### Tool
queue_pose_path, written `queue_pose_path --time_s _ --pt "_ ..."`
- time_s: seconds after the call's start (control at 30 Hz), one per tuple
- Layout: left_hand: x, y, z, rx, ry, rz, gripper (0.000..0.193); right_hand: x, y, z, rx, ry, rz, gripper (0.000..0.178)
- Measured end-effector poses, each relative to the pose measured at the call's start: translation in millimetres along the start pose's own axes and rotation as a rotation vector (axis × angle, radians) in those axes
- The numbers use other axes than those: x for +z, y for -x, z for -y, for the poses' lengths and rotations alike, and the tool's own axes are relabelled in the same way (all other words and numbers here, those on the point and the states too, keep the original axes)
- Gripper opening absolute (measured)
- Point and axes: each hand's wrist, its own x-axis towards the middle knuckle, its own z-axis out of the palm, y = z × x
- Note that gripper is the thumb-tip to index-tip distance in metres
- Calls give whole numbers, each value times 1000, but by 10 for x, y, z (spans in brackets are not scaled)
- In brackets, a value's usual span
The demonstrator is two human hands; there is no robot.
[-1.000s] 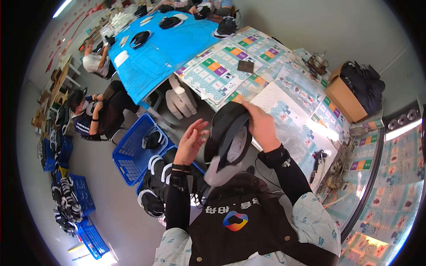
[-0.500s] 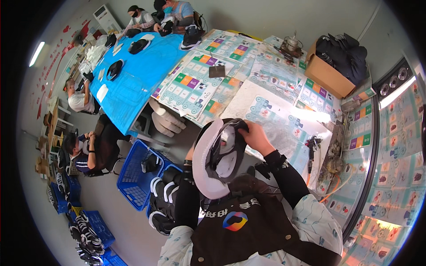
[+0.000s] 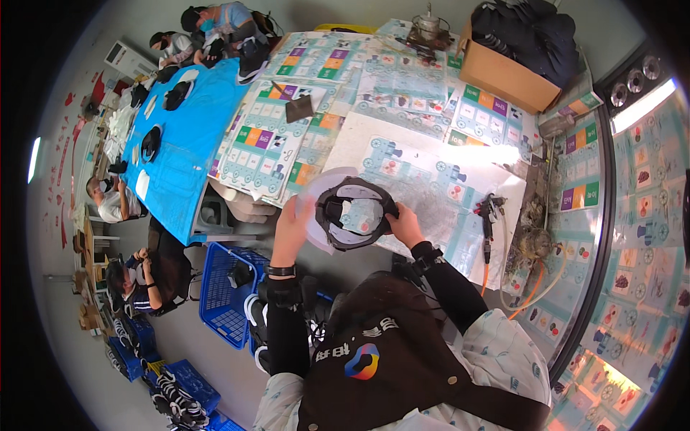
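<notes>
Fingers: ours, both sets drawn in with no free gap; left hand grips the pale outer rim, right hand pinches the black band.
Held item: one black-and-white ring-shaped piece, raised between our hands over the near edge of the sheet-covered table.
Spray tool: one spray gun with orange hose, at the table's right edge, beyond our right hand.
Tabletop: dark flat plate; metal pot-like device at the back; cardboard box heaped with black pieces.
Left side: blue-covered table bearing more black pieces; co-workers along it; blue basket on the floor.
In the way: our left sleeve, across the black-and-white pieces beside that basket.
Hard to make out: the pale rim, blurred; our left fingertips, indistinct against it; the kind of article held, which we cannot tell.
Cut off: lower-left baskets, by the lens's dark border.
</notes>
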Motion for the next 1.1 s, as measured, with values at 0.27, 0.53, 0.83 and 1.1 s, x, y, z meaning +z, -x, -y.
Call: queue_pose_path --time_s 0.27,0.53,0.83,1.1 --pt "928 -251 184 705 -1279 75 19 -944 -195 -796 -120 402 -386 50" --pt "1256 -730 826 725 -1329 343 12 -2215 -221 -1949 298 872 -682 37" --pt "1372 -859 764 760 -1310 374 19 -2339 -50 -1551 242 89 -612 31" --pt "1281 -764 840 668 -1258 281 20 -1064 60 183 226 -77 159 53"
